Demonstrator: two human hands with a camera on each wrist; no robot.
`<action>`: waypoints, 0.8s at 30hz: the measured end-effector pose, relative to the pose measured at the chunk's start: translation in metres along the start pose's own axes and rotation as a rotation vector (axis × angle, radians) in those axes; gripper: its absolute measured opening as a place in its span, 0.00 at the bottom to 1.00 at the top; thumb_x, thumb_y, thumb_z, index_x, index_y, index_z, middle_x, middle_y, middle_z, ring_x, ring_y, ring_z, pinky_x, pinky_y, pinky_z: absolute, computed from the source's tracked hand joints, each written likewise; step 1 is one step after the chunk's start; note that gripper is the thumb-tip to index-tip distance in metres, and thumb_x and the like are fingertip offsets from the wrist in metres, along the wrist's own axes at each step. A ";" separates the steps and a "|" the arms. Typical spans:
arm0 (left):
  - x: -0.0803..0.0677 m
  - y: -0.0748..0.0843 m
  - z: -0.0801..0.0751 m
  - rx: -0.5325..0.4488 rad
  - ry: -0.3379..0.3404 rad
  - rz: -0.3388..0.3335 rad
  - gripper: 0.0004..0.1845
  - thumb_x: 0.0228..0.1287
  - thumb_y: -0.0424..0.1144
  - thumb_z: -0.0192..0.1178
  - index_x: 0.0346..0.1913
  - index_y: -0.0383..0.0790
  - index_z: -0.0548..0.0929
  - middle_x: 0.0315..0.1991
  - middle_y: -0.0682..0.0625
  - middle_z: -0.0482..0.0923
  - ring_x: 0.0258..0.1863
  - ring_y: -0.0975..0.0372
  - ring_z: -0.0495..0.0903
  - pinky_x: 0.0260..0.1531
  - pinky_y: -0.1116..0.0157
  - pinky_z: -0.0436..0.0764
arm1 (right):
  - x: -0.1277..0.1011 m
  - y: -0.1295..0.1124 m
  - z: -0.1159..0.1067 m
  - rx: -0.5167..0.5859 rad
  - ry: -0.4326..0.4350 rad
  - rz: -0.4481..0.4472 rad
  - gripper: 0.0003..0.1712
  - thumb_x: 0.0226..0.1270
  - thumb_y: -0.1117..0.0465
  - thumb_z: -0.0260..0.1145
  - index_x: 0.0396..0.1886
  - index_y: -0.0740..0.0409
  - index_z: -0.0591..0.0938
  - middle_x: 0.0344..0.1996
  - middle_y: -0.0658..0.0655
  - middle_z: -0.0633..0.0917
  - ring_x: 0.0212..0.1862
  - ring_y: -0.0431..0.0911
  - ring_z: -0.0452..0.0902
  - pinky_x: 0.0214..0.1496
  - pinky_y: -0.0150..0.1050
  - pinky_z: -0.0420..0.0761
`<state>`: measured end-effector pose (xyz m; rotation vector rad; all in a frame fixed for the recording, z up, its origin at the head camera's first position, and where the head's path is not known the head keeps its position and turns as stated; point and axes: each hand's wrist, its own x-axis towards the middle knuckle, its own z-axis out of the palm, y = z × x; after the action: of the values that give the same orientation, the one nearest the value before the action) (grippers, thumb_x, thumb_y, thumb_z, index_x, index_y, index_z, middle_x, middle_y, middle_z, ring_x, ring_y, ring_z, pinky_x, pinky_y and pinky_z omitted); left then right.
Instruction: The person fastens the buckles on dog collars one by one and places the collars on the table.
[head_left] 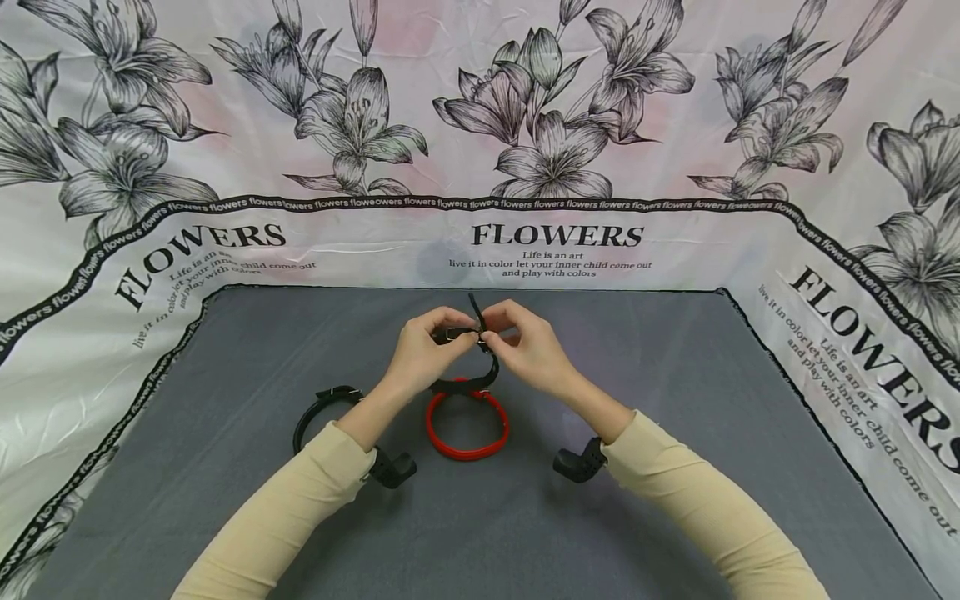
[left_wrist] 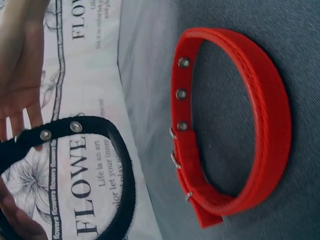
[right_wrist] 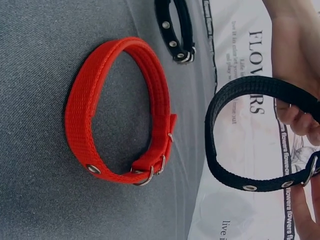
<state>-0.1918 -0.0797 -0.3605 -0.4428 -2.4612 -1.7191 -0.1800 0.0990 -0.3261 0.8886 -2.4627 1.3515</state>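
Observation:
Both hands meet above the grey mat (head_left: 675,400) and hold a black collar (head_left: 482,379) between them. My left hand (head_left: 448,327) pinches the strap by its metal buckle, and my right hand (head_left: 501,332) pinches the strap end, which sticks up. The black collar (left_wrist: 122,165) hangs as a loop (right_wrist: 220,130) with metal eyelets. A red collar (head_left: 467,427), buckled into a ring, lies flat on the mat just below the hands; the red collar (left_wrist: 272,115) shows its eyelets and buckle (right_wrist: 82,105).
A second black collar (head_left: 321,407) lies on the mat left of the left forearm, its buckle end showing (right_wrist: 176,30). White cloth printed with lilies and "FLOWERS" (head_left: 555,237) surrounds the mat on three sides. Black wrist cameras (head_left: 579,461) sit under both sleeves.

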 end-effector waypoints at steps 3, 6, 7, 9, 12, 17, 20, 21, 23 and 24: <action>0.000 -0.001 -0.004 -0.014 -0.018 -0.008 0.12 0.58 0.42 0.63 0.46 0.50 0.81 0.39 0.51 0.80 0.32 0.59 0.74 0.30 0.64 0.74 | 0.001 0.011 0.002 0.009 0.039 0.017 0.12 0.62 0.71 0.61 0.46 0.66 0.75 0.39 0.62 0.81 0.43 0.51 0.78 0.41 0.40 0.81; -0.002 -0.001 -0.008 -0.038 -0.027 -0.029 0.15 0.59 0.41 0.62 0.49 0.46 0.80 0.42 0.48 0.80 0.34 0.58 0.75 0.32 0.64 0.73 | 0.002 0.028 0.005 0.022 0.064 0.036 0.13 0.62 0.69 0.61 0.47 0.63 0.75 0.38 0.60 0.81 0.42 0.49 0.78 0.40 0.41 0.81; -0.002 0.001 -0.009 -0.044 -0.025 -0.035 0.15 0.60 0.40 0.62 0.50 0.44 0.80 0.43 0.47 0.80 0.35 0.57 0.75 0.32 0.64 0.73 | 0.003 0.034 0.006 0.026 0.066 0.042 0.13 0.62 0.68 0.62 0.47 0.62 0.76 0.38 0.59 0.81 0.42 0.48 0.78 0.40 0.41 0.81; -0.006 0.009 -0.011 -0.047 -0.027 -0.040 0.15 0.61 0.38 0.61 0.51 0.41 0.79 0.45 0.46 0.80 0.38 0.57 0.77 0.35 0.64 0.73 | 0.004 0.040 0.007 0.033 0.060 0.056 0.14 0.63 0.66 0.62 0.48 0.59 0.75 0.39 0.57 0.81 0.42 0.46 0.78 0.40 0.40 0.81; -0.011 0.023 -0.012 -0.051 -0.026 -0.037 0.14 0.62 0.36 0.59 0.51 0.37 0.78 0.46 0.43 0.79 0.41 0.55 0.77 0.38 0.64 0.75 | 0.004 0.041 0.007 0.040 0.053 0.071 0.14 0.64 0.63 0.61 0.50 0.56 0.75 0.42 0.55 0.80 0.44 0.44 0.77 0.41 0.38 0.80; -0.015 0.034 -0.013 -0.063 -0.003 -0.021 0.13 0.62 0.34 0.59 0.49 0.37 0.78 0.46 0.42 0.79 0.43 0.55 0.78 0.41 0.64 0.76 | 0.005 0.037 0.007 0.049 0.051 0.063 0.13 0.65 0.62 0.60 0.49 0.56 0.75 0.44 0.55 0.80 0.44 0.44 0.77 0.42 0.38 0.80; -0.015 0.036 -0.012 -0.079 0.008 -0.017 0.13 0.61 0.34 0.60 0.49 0.36 0.79 0.46 0.42 0.79 0.43 0.55 0.78 0.42 0.62 0.76 | 0.005 0.036 0.006 0.035 0.039 0.048 0.12 0.65 0.64 0.60 0.48 0.56 0.75 0.43 0.55 0.79 0.44 0.44 0.77 0.41 0.38 0.81; -0.015 0.036 -0.012 -0.082 0.011 -0.014 0.14 0.61 0.34 0.60 0.49 0.36 0.79 0.46 0.42 0.80 0.43 0.55 0.78 0.42 0.62 0.76 | 0.005 0.036 0.006 0.026 0.035 0.047 0.12 0.65 0.64 0.60 0.48 0.56 0.76 0.43 0.54 0.79 0.44 0.44 0.77 0.41 0.38 0.81; -0.014 0.036 -0.012 -0.090 0.015 -0.010 0.14 0.61 0.34 0.60 0.49 0.35 0.79 0.46 0.42 0.80 0.43 0.55 0.78 0.42 0.61 0.77 | 0.005 0.036 0.005 0.007 0.023 0.046 0.11 0.65 0.65 0.60 0.47 0.56 0.75 0.43 0.54 0.79 0.44 0.44 0.76 0.42 0.37 0.80; -0.014 0.036 -0.011 -0.093 0.017 -0.010 0.14 0.61 0.34 0.60 0.50 0.35 0.79 0.46 0.42 0.79 0.43 0.55 0.78 0.43 0.61 0.77 | 0.005 0.037 0.005 -0.003 0.019 0.049 0.11 0.65 0.65 0.60 0.47 0.56 0.75 0.43 0.54 0.78 0.45 0.44 0.76 0.41 0.37 0.80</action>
<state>-0.1687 -0.0813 -0.3280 -0.4235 -2.3836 -1.8396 -0.2049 0.1076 -0.3529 0.8163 -2.4875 1.3655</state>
